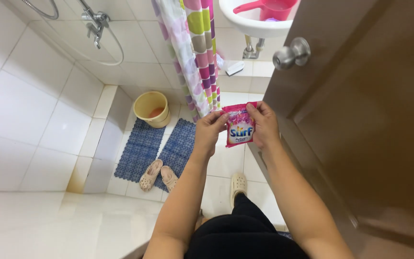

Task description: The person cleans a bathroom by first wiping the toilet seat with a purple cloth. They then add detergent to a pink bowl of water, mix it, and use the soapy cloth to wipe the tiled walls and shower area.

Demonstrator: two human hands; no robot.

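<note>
I hold a small pink detergent sachet [239,125] upright in front of me with both hands. My left hand [210,128] pinches its top left corner. My right hand [264,124] pinches the top right corner and wraps behind its right side. The sachet hangs above the tiled bathroom floor.
A brown door [374,120] with a round metal knob [292,53] stands open on the right. A polka-dot shower curtain [195,52] hangs ahead, a yellow bucket [152,109] and blue mats [142,146] lie below. Beige slippers [158,175], another slipper [238,185], a white sink [255,21] holding a pink dipper [269,8].
</note>
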